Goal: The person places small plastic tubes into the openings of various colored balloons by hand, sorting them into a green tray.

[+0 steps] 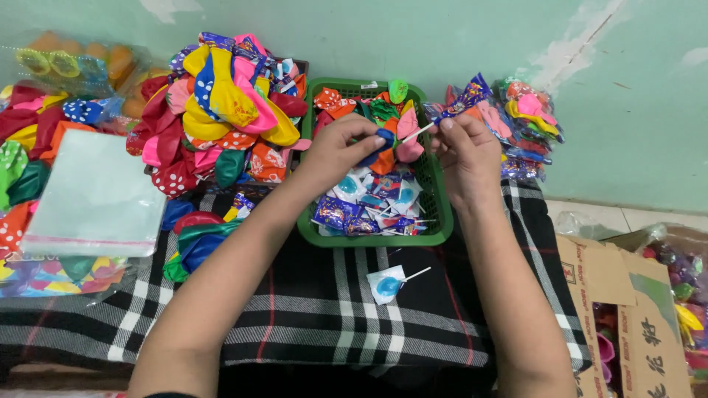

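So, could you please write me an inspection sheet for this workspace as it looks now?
Surface: black-and-white plaid blanket.
Job's things: lollipop held by its stick; blue balloon pinched at the stick's end.
Clutter: green basket of wrapped lollipops; loose lollipop; balloon pile; clear bag stack.
Grippers: left hand on balloon; right hand on lollipop.
Cables: nothing seen.
Surroundings: green wall; cardboard box.

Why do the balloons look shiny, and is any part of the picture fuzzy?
Head view: soft, even light with faint shadows; glare whitens the stack of clear plastic bags and glints on the heap of colourful rubber balloons; both hands, left and right, look sharp; the frame's corners are slightly soft.
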